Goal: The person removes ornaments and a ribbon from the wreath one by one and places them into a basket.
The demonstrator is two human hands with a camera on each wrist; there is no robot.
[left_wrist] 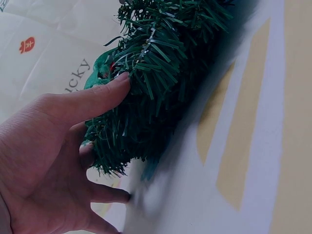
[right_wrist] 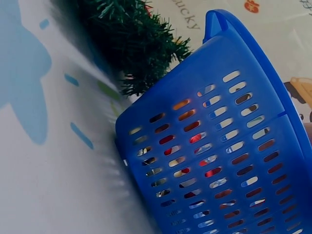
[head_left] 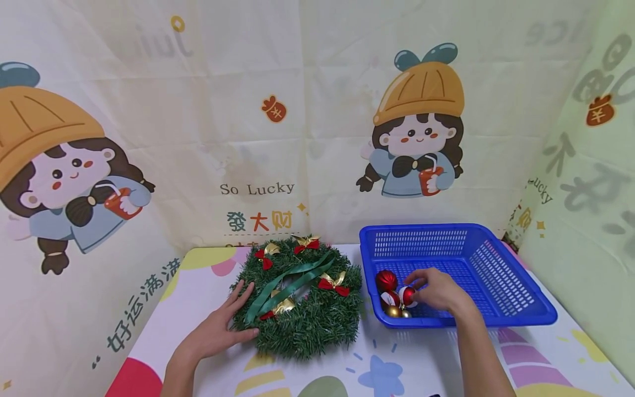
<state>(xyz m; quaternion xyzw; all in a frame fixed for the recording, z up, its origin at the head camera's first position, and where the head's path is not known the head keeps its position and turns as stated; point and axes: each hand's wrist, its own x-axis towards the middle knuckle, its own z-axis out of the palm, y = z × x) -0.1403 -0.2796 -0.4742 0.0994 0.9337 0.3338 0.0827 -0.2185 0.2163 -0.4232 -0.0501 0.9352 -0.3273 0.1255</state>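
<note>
A green Christmas wreath (head_left: pixel 317 325) lies on the table, dressed with red and gold bows (head_left: pixel 334 284) and a green ribbon loop (head_left: pixel 297 281). My left hand (head_left: pixel 213 331) rests at its left side with fingers spread. In the left wrist view the thumb (left_wrist: pixel 114 90) touches the green needles, while lower fingers reach toward the tabletop. My right hand (head_left: pixel 439 289) is inside the blue basket (head_left: pixel 496 320), pinching a red-and-white Christmas ball (head_left: pixel 407 296) among other ornaments. Seen from the right wrist, the basket wall (right_wrist: pixel 219 136) hides most of that hand.
Beside the held ball lie a red ball (head_left: pixel 386 280), a gold ball (head_left: pixel 393 311) and a small pale ball (head_left: pixel 406 314). The basket stands close to the wreath's right edge. A printed cloth (head_left: pixel 317 138) hangs behind the table.
</note>
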